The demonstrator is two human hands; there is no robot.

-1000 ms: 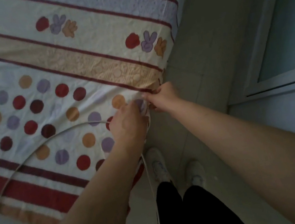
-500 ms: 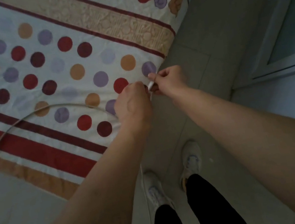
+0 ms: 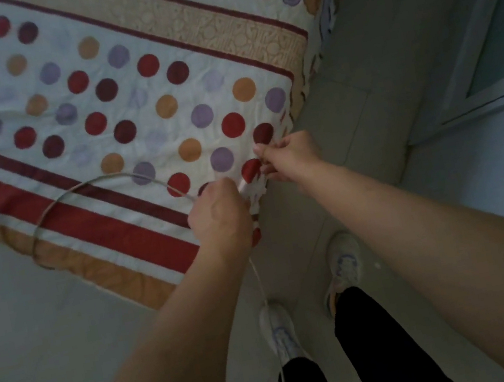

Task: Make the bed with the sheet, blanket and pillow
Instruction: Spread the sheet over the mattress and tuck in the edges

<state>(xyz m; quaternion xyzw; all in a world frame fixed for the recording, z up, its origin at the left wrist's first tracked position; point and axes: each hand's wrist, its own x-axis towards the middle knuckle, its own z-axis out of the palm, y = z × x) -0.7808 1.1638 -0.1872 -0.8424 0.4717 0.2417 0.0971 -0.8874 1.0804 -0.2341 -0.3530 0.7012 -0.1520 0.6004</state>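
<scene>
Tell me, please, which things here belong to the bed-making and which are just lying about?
Part of the job: the dotted sheet, its edge gripped by the left hand and pinched by the right hand.
Just lying about: a thin cable looped across the sheet; the tiled floor; the pale frame at the right.

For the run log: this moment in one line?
left hand: grips sheet edge | right hand: pinches sheet edge | cable: on sheet

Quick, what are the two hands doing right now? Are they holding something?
Left hand: closed, gripping the edge of the dotted sheet.
Right hand: closed, pinching the same sheet edge.
</scene>
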